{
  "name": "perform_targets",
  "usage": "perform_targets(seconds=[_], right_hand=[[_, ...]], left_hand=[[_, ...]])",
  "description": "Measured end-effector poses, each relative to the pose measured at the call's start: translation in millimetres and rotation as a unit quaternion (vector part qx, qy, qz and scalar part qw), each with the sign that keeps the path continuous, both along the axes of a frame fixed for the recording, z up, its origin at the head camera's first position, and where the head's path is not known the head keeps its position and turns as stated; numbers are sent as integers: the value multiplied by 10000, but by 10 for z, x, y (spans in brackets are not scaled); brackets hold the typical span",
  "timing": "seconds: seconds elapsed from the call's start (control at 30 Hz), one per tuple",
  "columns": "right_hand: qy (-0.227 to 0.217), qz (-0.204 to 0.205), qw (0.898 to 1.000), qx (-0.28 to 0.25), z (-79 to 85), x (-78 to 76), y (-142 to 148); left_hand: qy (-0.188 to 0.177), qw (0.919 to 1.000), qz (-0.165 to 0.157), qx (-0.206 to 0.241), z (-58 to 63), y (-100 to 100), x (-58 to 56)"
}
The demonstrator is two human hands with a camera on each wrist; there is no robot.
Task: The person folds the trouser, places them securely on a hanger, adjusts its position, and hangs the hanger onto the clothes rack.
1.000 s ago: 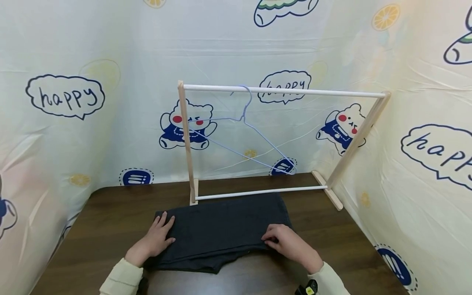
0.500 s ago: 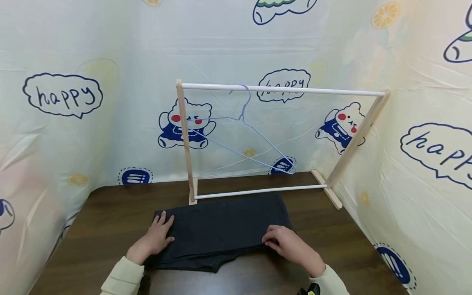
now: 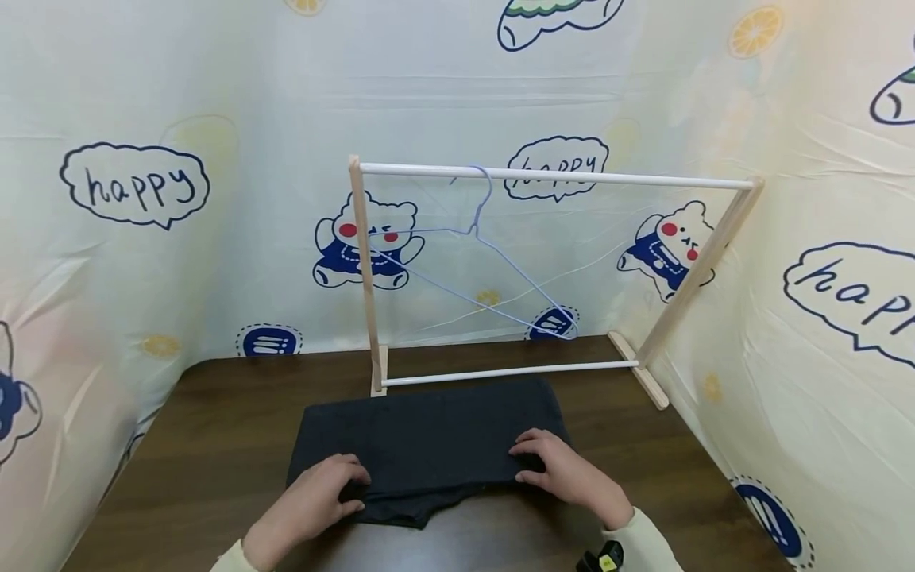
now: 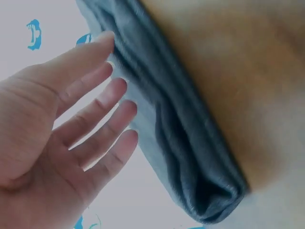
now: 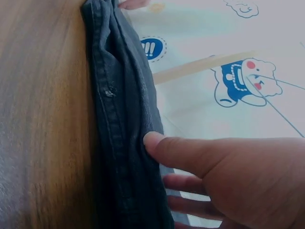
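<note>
A folded pair of dark trousers [image 3: 436,437] lies flat on the brown wooden table in the head view. Over its near left part is my left hand [image 3: 314,500], thumb apart from the fingers; the left wrist view shows that hand [image 4: 71,114] spread beside the layered folds [image 4: 176,129], gripping nothing. On the right, my right hand [image 3: 561,469] is at the trousers' near edge with a gap between thumb and fingers. Its thumb [image 5: 176,150] touches the top fold in the right wrist view, while the other fingers are partly hidden.
Behind the trousers stands a wooden rack with white rods [image 3: 557,175]. A lilac wire hanger [image 3: 477,226] hangs from its top rod. Patterned cloth [image 3: 272,103] surrounds the table [image 3: 214,429] at the back and sides.
My left hand has moved from the trousers' left end toward the near edge and to the right. My right hand's fingers have spread from a pinch, staying in about the same place.
</note>
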State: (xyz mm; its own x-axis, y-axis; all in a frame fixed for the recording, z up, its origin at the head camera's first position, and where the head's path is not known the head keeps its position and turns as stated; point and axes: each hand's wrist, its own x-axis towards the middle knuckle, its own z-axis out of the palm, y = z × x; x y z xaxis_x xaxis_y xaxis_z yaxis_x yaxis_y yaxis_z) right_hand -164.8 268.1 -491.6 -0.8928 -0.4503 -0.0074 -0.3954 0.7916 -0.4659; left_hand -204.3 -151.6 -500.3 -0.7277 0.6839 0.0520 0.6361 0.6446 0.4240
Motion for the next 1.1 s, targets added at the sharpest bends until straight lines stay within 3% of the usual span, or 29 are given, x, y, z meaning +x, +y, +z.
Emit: perform_targets(seconds=[0.23, 0.57, 0.67, 0.77, 0.93, 1.0, 1.1], right_hand=[[-421, 24, 9991, -27, -21, -24, -25], [-453, -29, 9990, -1, -18, -11, -50], [-454, -19, 9990, 48, -32, -12, -51], [-462, -20, 9989, 106, -44, -12, -54], [-428, 19, 9990, 113, -51, -10, -56], [-453, 32, 9989, 118, -45, -12, -57], [-513, 50, 9985, 171, 1, -6, -61]], left_hand=[[101, 9999, -47, 31, -65, -2, 49], [439, 9978, -153, 463, 46, -83, 91], [517, 9976, -149, 442, 30, -97, 118], [244, 9989, -187, 348, -28, -100, 131], [-701, 9965, -194, 408, -83, -102, 84], [-734, 9962, -84, 451, -59, -116, 40], [-340, 9982, 308, 381, 5, -157, -39]])
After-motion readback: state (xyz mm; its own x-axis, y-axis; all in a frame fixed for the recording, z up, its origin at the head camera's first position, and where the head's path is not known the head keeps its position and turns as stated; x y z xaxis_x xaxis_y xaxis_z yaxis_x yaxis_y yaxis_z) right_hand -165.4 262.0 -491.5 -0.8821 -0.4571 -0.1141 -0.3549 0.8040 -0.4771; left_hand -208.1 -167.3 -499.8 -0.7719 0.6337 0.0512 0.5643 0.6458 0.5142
